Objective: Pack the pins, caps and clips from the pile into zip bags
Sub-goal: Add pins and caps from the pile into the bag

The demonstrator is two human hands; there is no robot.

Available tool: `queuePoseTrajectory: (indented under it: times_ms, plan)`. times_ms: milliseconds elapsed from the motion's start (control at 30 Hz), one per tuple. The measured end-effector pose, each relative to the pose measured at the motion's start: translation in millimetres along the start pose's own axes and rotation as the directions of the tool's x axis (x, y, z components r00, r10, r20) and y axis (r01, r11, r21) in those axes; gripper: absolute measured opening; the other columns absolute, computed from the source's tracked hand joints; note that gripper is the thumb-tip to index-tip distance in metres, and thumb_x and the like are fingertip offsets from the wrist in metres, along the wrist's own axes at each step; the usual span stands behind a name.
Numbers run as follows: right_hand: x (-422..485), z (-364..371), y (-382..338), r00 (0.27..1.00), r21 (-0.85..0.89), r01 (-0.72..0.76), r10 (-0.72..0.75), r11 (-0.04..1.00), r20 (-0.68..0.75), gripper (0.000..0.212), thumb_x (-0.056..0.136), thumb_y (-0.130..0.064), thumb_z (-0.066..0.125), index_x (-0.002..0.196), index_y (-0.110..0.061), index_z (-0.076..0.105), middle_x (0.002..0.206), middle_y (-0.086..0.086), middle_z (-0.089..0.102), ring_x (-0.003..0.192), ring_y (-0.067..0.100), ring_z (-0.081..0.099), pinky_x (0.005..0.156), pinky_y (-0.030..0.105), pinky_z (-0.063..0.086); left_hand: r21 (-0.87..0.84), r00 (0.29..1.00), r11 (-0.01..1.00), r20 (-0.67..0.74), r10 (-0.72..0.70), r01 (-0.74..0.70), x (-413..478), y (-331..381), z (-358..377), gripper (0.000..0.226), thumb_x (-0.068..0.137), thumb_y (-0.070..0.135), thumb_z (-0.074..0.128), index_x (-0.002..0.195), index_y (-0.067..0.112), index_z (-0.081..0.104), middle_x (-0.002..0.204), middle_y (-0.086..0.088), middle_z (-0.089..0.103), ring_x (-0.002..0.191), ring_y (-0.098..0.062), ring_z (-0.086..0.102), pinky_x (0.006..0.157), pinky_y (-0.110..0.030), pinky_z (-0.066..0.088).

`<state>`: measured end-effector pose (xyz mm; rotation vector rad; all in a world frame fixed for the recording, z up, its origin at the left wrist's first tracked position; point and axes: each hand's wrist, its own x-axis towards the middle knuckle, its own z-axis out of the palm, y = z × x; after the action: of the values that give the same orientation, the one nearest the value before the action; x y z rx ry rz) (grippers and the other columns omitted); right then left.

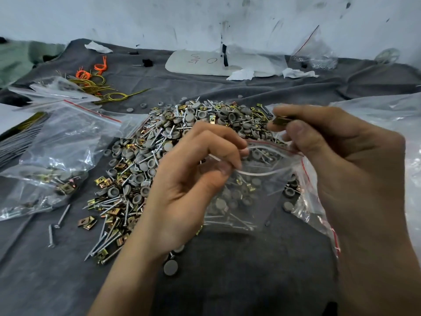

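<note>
While left hand (189, 179) pinches 1 clear red-striped plastic zip bag (246, 201) open, right hand (337, 151) pinches 1 brass metal clip (281, 120) + bag rim. 2nd filled bag (52, 160) lies left.

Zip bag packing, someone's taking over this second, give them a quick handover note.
Left hand pinches the near lip of the zip bag, mouth open.
Right hand pinches a brass clip above the mouth; it also holds the far lip.
The pile of pins, caps and clips lies on the grey cloth behind the bag; a filled bag lies at the left.
Done: the held bag already holds some of each.
Left: drop the clip in, seal this bag, pack the rest of the pile.
</note>
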<state>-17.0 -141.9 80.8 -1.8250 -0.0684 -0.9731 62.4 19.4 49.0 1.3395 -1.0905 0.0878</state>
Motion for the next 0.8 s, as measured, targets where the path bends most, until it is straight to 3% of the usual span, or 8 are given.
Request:
queuePoseTrajectory:
  times_ms: [133,300,467,633,800]
  plan:
    - [1.0,0.0,1.9,0.993,-0.080,0.072,-0.064,0.994,0.095,0.017,0.086,-0.014,0.064,0.102,-0.020,0.069,0.097,-0.006,0.071,0.098,0.013,0.066,0.082,0.021,0.050,0.008,1.000,1.000,-0.006,-0.004,0.004,-0.8,-1.0,2.8,0.015,0.088,0.010,0.046,0.090,0.010,0.060,0.109,-0.007,0.060,0.106,-0.034,0.062,0.087,-0.058,0.050]
    - [0.8,-1.7,6.5,0.992,-0.004,0.050,-0.049,0.999,0.121,0.017,0.084,-0.017,0.070,0.098,-0.027,0.071,0.095,-0.008,0.072,0.092,0.021,0.069,0.079,0.038,0.056,0.000,1.000,1.000,-0.003,-0.001,0.001,-0.9,-0.9,2.4,0.016,0.088,0.009,0.045,0.091,0.010,0.060,0.110,-0.006,0.059,0.106,-0.036,0.061,0.084,-0.062,0.050]
    - [2.1,-1.5,7.4,0.985,0.049,0.066,-0.073,0.997,0.154,0.018,0.081,-0.017,0.070,0.096,-0.028,0.070,0.093,-0.014,0.071,0.092,0.014,0.067,0.080,0.026,0.051,-0.009,1.000,1.000,-0.006,-0.007,0.007,-1.5,-1.5,2.1,0.015,0.088,0.010,0.045,0.091,0.010,0.060,0.110,-0.006,0.059,0.106,-0.036,0.061,0.083,-0.063,0.050]
    - [2.2,-2.0,6.0,0.980,0.049,0.073,-0.081,0.996,0.180,0.017,0.081,-0.013,0.069,0.096,-0.022,0.069,0.092,-0.014,0.069,0.092,0.012,0.065,0.078,0.026,0.048,-0.036,1.000,0.999,-0.003,-0.015,0.015,-1.4,-2.5,1.9,0.016,0.089,0.010,0.045,0.091,0.009,0.060,0.111,-0.006,0.059,0.106,-0.036,0.061,0.083,-0.064,0.050]
    - [1.2,-2.8,1.7,0.971,0.038,0.043,-0.051,0.998,0.233,0.019,0.088,-0.017,0.064,0.107,-0.019,0.069,0.105,-0.007,0.070,0.104,0.015,0.065,0.086,0.021,0.049,-0.025,1.000,1.000,-0.012,-0.005,0.005,-0.8,-3.1,1.2,0.016,0.090,0.009,0.045,0.092,0.010,0.060,0.110,-0.004,0.059,0.106,-0.031,0.059,0.082,-0.064,0.049]
